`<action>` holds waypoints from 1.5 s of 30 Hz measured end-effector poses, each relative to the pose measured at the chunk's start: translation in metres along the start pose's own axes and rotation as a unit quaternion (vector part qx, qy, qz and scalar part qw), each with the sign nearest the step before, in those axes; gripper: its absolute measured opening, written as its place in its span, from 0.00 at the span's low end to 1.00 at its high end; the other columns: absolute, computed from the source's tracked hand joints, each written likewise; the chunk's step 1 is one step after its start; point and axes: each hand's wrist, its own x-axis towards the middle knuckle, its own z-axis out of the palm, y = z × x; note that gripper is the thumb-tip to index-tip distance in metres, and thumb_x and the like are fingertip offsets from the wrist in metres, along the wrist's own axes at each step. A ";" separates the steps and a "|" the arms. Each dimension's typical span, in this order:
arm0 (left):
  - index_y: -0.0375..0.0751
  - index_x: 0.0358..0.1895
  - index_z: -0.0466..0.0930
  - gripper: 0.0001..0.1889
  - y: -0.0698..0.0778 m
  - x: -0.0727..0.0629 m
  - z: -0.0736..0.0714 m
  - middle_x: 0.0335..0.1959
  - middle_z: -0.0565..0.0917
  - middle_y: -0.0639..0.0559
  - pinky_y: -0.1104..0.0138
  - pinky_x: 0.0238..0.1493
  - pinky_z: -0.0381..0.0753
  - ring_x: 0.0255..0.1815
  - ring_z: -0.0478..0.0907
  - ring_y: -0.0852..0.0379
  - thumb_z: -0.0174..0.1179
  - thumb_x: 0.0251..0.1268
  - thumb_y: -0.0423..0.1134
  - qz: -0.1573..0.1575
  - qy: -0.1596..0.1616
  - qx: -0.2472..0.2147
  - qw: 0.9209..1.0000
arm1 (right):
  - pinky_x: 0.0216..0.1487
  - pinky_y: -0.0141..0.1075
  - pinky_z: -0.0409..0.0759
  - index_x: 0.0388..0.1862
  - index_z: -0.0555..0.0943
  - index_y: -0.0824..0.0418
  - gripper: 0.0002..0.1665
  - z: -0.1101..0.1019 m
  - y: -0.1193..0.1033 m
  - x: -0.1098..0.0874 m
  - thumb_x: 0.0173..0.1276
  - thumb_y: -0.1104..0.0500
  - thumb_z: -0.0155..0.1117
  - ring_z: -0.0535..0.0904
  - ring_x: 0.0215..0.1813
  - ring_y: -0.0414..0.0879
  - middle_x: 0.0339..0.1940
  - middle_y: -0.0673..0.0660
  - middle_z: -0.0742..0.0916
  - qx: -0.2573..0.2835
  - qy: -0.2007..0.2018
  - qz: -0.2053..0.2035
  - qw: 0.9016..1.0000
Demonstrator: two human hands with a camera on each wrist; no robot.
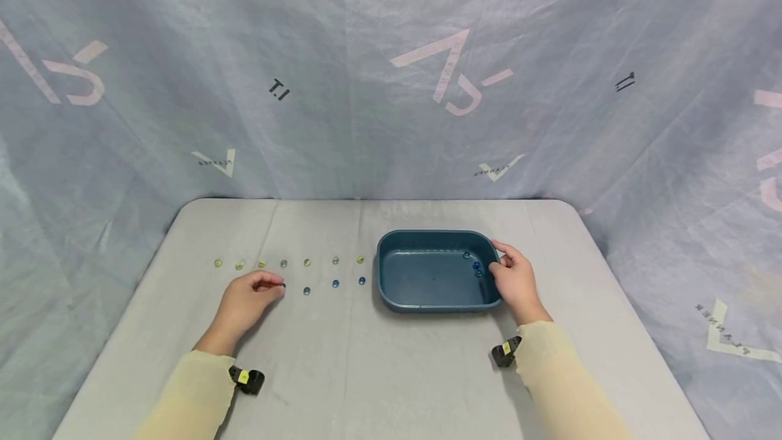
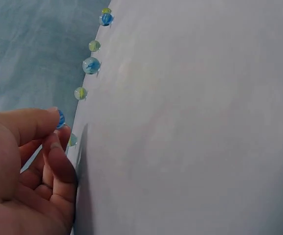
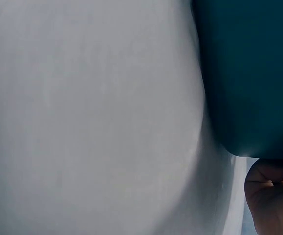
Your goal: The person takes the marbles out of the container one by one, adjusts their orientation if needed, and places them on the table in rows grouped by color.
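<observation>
Between thumb and fingertips my left hand pinches a blue marble, mostly covered by the fingers in the head view. Just right of it a front row of blue marbles lies on the table. Behind runs a row of yellow-green marbles, with one greyer marble among them. My right hand grips the right wall of a dark blue rectangular tub, thumb inside the rim. Near that wall, several blue marbles lie on the tub's floor.
A light grey cloth covers the table. Grey printed fabric hangs behind the table and along both sides. A small black camera sits at the left wrist and another camera at the right.
</observation>
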 end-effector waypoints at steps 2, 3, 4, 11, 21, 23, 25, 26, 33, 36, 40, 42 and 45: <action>0.41 0.46 0.88 0.07 0.000 0.002 0.000 0.40 0.87 0.50 0.64 0.40 0.77 0.39 0.78 0.53 0.69 0.67 0.35 0.003 -0.005 0.002 1.000 | 0.28 0.36 0.66 0.75 0.75 0.54 0.32 -0.001 0.000 0.001 0.71 0.65 0.56 0.67 0.28 0.47 0.29 0.53 0.70 -0.002 0.003 -0.001 1.000; 0.41 0.45 0.88 0.07 0.000 0.002 0.000 0.40 0.87 0.50 0.64 0.40 0.77 0.39 0.78 0.53 0.69 0.66 0.34 0.004 -0.006 0.003 1.000 | 0.28 0.36 0.66 0.74 0.75 0.54 0.32 -0.001 0.000 0.001 0.71 0.65 0.56 0.67 0.28 0.48 0.29 0.53 0.70 -0.003 0.005 0.000 1.000; 0.40 0.45 0.88 0.07 0.000 0.003 0.001 0.39 0.87 0.50 0.64 0.39 0.77 0.38 0.78 0.53 0.69 0.66 0.34 0.003 -0.007 0.005 1.000 | 0.28 0.36 0.66 0.75 0.75 0.54 0.32 -0.001 0.000 0.001 0.71 0.65 0.56 0.67 0.28 0.47 0.29 0.53 0.70 -0.005 0.004 -0.001 1.000; 0.41 0.42 0.88 0.06 -0.006 0.006 0.004 0.37 0.87 0.51 0.62 0.39 0.78 0.37 0.79 0.54 0.71 0.63 0.33 0.005 -0.011 0.021 1.000 | 0.28 0.35 0.66 0.75 0.75 0.56 0.32 -0.001 -0.001 0.001 0.71 0.66 0.56 0.67 0.29 0.46 0.29 0.52 0.71 -0.004 0.003 -0.002 1.000; 0.40 0.41 0.88 0.05 -0.007 0.007 0.004 0.36 0.86 0.51 0.61 0.39 0.78 0.36 0.79 0.54 0.71 0.62 0.32 0.012 -0.015 0.030 0.999 | 0.28 0.35 0.67 0.74 0.75 0.56 0.32 0.000 0.000 0.000 0.72 0.66 0.56 0.68 0.29 0.46 0.29 0.53 0.71 -0.005 0.004 0.001 1.000; 0.41 0.41 0.88 0.05 -0.006 0.006 0.004 0.35 0.85 0.51 0.62 0.38 0.77 0.35 0.78 0.54 0.70 0.63 0.32 0.009 -0.015 0.030 0.999 | 0.28 0.35 0.67 0.74 0.75 0.56 0.32 0.000 0.001 0.001 0.72 0.66 0.56 0.68 0.29 0.46 0.29 0.52 0.71 -0.003 0.005 0.000 1.000; 0.41 0.41 0.88 0.05 -0.005 0.006 0.004 0.35 0.85 0.51 0.63 0.37 0.77 0.35 0.77 0.54 0.69 0.64 0.33 0.006 -0.015 0.030 0.999 | 0.28 0.35 0.66 0.74 0.75 0.56 0.32 0.000 0.001 0.001 0.71 0.67 0.56 0.67 0.28 0.46 0.28 0.52 0.71 -0.002 0.006 -0.004 1.000; 0.41 0.42 0.88 0.05 -0.004 0.005 0.004 0.35 0.85 0.51 0.63 0.37 0.76 0.34 0.77 0.54 0.69 0.65 0.33 0.004 -0.015 0.029 0.999 | 0.28 0.35 0.66 0.74 0.75 0.56 0.32 0.000 0.001 0.000 0.71 0.67 0.56 0.67 0.28 0.46 0.28 0.52 0.71 -0.001 0.007 -0.007 1.000; 0.41 0.42 0.88 0.04 -0.003 0.005 0.004 0.36 0.86 0.51 0.63 0.37 0.78 0.35 0.79 0.54 0.69 0.65 0.32 0.006 -0.018 0.031 0.999 | 0.26 0.35 0.65 0.73 0.76 0.56 0.31 0.000 0.002 -0.001 0.71 0.68 0.56 0.66 0.26 0.46 0.26 0.52 0.70 0.001 0.010 -0.018 1.000; 0.41 0.42 0.88 0.04 -0.004 0.005 0.004 0.35 0.86 0.51 0.62 0.38 0.78 0.35 0.79 0.54 0.70 0.65 0.33 0.007 -0.020 0.033 0.999 | 0.27 0.35 0.65 0.74 0.76 0.56 0.32 0.000 0.002 -0.001 0.71 0.68 0.56 0.66 0.27 0.46 0.26 0.52 0.70 0.001 0.009 -0.015 1.000; 0.41 0.42 0.88 0.04 -0.003 0.005 0.004 0.36 0.86 0.51 0.61 0.38 0.77 0.35 0.78 0.54 0.69 0.65 0.33 0.007 -0.020 0.035 0.999 | 0.27 0.35 0.65 0.74 0.75 0.56 0.32 0.000 0.002 -0.001 0.71 0.67 0.56 0.66 0.27 0.46 0.26 0.52 0.70 0.002 0.006 -0.010 1.000; 0.41 0.42 0.88 0.04 -0.003 0.005 0.005 0.36 0.86 0.51 0.61 0.38 0.77 0.35 0.78 0.54 0.69 0.65 0.33 0.007 -0.019 0.036 0.999 | 0.27 0.35 0.65 0.74 0.75 0.55 0.32 0.000 0.002 -0.001 0.72 0.67 0.56 0.66 0.27 0.46 0.26 0.52 0.70 0.004 0.005 -0.009 1.000; 0.41 0.42 0.88 0.04 -0.002 0.005 0.005 0.36 0.86 0.51 0.61 0.38 0.77 0.35 0.78 0.54 0.69 0.65 0.33 0.007 -0.019 0.035 0.999 | 0.27 0.36 0.65 0.74 0.75 0.55 0.32 0.000 0.002 -0.001 0.72 0.66 0.56 0.66 0.27 0.46 0.26 0.52 0.70 0.009 0.003 -0.008 1.000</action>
